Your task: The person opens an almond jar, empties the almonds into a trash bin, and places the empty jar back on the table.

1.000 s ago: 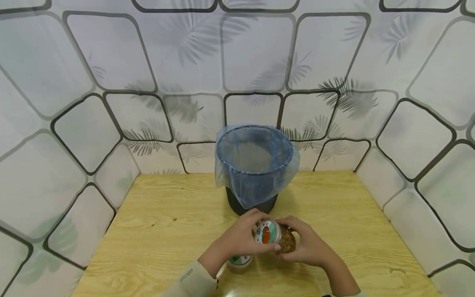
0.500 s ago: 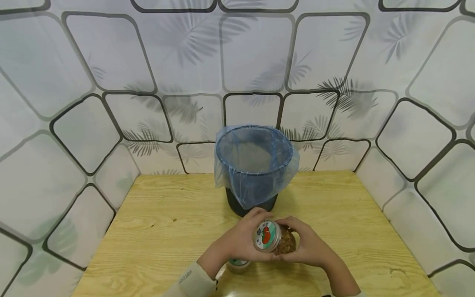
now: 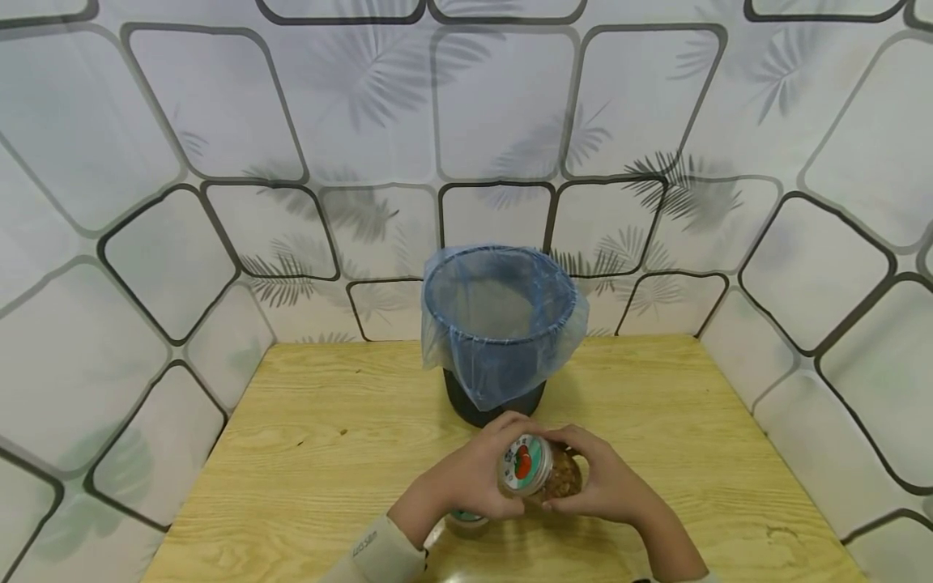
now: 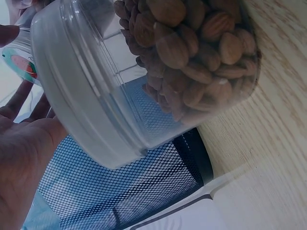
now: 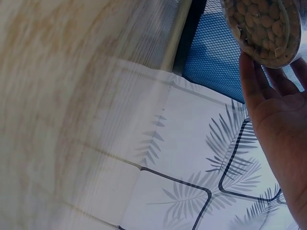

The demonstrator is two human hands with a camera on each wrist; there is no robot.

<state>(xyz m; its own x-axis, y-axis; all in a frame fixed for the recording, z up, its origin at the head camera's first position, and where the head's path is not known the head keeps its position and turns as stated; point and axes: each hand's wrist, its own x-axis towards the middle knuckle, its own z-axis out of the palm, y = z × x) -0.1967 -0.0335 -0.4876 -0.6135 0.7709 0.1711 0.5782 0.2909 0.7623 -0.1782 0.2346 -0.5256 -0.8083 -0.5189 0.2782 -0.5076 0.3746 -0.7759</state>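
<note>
A clear jar of almonds (image 3: 564,474) is held tilted over the table, its green-and-white lid (image 3: 521,463) with a red picture facing left toward the head camera. My right hand (image 3: 607,479) grips its base end, fingers on one side and thumb on the other; the right wrist view shows almonds behind the jar's clear base (image 5: 266,38). Around the lid end curl the fingers and thumb of my left hand (image 3: 477,474). Beneath that hand a second jar (image 3: 469,522) stands on the table, mostly covered; it looms large with its almonds (image 4: 206,62) in the left wrist view.
Just beyond the hands stands a dark mesh waste bin (image 4: 158,172) lined with a blue plastic bag (image 3: 496,356). The wood-grain table (image 3: 328,453) ends at patterned walls (image 3: 386,235) at the back and sides.
My left thumb has drawn back from across the jar to below the lid. The lid has turned to show more of its face. My right hand stays in place.
</note>
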